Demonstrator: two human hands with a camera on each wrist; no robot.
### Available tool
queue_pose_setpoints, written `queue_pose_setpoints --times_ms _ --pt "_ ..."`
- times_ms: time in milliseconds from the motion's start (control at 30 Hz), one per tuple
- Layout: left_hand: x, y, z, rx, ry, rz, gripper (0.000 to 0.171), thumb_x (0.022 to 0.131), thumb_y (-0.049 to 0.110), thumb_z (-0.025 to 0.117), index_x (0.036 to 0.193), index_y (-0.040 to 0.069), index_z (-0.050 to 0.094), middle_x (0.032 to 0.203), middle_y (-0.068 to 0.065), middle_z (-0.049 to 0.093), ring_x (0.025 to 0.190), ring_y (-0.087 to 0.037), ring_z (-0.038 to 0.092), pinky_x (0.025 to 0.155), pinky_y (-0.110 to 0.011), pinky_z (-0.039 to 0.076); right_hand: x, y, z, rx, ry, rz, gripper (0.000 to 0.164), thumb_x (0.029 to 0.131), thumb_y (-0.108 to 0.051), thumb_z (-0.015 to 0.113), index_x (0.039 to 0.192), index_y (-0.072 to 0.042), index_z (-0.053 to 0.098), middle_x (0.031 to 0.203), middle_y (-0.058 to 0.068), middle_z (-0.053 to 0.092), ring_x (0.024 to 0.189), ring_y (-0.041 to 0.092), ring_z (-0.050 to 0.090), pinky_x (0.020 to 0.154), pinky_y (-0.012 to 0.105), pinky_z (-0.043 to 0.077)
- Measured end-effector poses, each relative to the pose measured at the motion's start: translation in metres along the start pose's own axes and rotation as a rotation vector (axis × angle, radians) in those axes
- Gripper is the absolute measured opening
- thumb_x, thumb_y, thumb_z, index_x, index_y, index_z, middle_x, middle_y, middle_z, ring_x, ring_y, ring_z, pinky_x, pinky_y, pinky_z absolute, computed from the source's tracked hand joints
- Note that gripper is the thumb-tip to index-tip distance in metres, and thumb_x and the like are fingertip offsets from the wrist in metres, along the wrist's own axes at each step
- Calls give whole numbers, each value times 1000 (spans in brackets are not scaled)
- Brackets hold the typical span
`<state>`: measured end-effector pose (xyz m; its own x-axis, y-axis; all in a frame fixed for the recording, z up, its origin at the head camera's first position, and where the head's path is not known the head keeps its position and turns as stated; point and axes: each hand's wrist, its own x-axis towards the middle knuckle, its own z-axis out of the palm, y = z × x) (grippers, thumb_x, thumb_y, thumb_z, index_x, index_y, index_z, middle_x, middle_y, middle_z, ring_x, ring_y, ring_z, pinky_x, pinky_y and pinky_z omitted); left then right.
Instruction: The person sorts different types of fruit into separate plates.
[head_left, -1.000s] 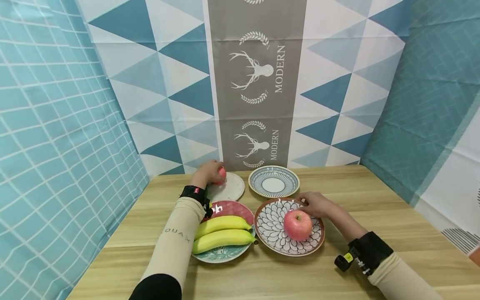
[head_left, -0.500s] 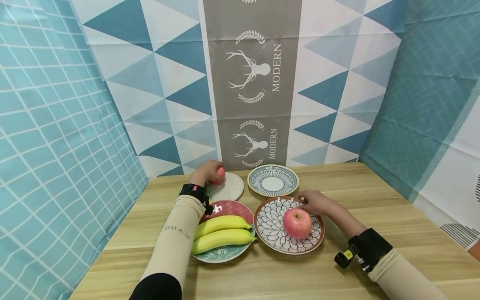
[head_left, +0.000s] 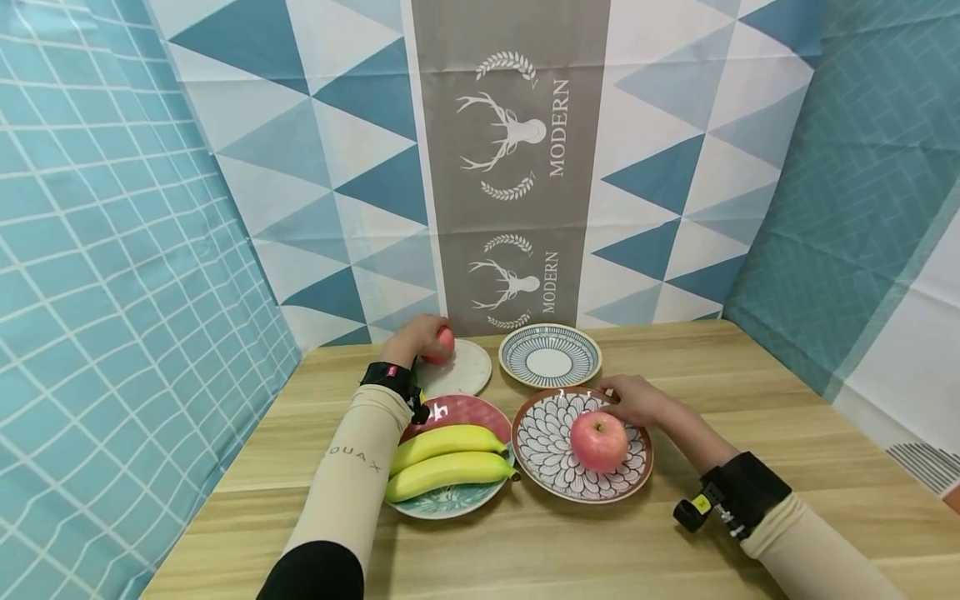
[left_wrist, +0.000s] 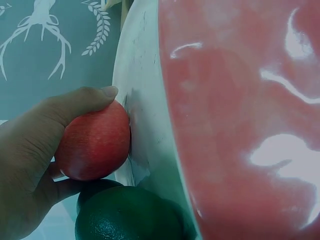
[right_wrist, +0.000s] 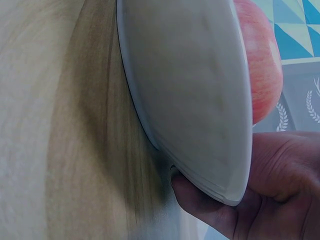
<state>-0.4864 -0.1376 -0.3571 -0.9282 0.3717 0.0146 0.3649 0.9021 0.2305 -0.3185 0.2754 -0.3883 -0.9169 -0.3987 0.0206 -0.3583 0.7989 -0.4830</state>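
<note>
My left hand (head_left: 422, 337) holds a red apple-like fruit (left_wrist: 95, 142) at the left side of the white plate (head_left: 468, 367), thumb across its top. Below that fruit in the left wrist view are dark green round fruits (left_wrist: 127, 215), which my left arm hides in the head view. My right hand (head_left: 633, 400) grips the far right rim of the brown-rimmed petal-patterned plate (head_left: 543, 467); in the right wrist view a finger is under the rim. On this plate sits a pink-red apple (head_left: 598, 442).
Two bananas (head_left: 450, 475) lie on a plate (head_left: 442, 502) showing red behind them and green leaf pattern in front. A blue-lined plate (head_left: 550, 361) stands at the back near the patterned wall (head_left: 360, 208). Everything is on a wooden table (head_left: 525, 558).
The head view has shifted slightly. Both hands keep their holds on the red fruit and the plate rim; the plates and bananas have not visibly moved.
</note>
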Motion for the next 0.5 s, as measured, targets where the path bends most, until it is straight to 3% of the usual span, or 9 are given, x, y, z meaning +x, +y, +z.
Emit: queue_pose_setpoints --times_ms 300,500 --pt "-3 10 -10 33 25 45 45 88 27 79 126 8 66 115 -15 64 103 -33 58 90 -47 53 0 -1 -2 -12 6 -25 12 95 -14 76 103 -6 71 85 3 63 79 20 57 70 36 49" --pt "-2 17 -17 71 60 152 42 84 27 83 118 7 67 111 -14 67 101 -32 61 89 -47 53 -1 -1 -2 -2 3 -18 12 95 -14 76 102 -6 70 87 4 63 81 21 57 71 36 49"
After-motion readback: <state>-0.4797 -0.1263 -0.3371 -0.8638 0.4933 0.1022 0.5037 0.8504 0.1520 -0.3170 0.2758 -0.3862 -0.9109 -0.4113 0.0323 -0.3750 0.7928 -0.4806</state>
